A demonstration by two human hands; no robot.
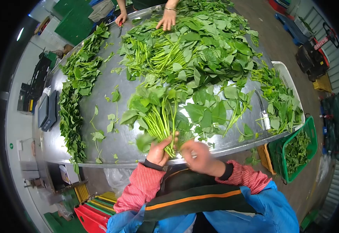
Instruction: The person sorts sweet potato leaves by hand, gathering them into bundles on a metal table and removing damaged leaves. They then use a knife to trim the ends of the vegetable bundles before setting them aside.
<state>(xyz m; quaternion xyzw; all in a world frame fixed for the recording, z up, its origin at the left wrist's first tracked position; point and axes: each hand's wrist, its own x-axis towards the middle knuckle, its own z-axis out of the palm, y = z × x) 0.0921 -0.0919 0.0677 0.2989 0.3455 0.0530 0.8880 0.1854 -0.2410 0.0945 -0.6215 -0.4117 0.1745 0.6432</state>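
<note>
My left hand [159, 152] is closed round the lower stems of a bunch of leafy greens [154, 112], its leaves pointing away from me over the metal table [99, 143]. Just right of the stem ends is my right hand [200, 157], bent at the fingers and smeared by motion. Whether it holds anything small cannot be made out. Beyond the bunch lies a big heap of the same greens [204, 46]. Loose leafy stems [235, 108] are scattered to its right.
Across the table another person's hand [168, 19] rests on the heap; their other holds red-handled cutters [120, 28]. A row of greens [74, 101] lines the left side, near a scale [47, 110]. At right stand a white basket [290, 77] and a green crate [311, 145] with greens.
</note>
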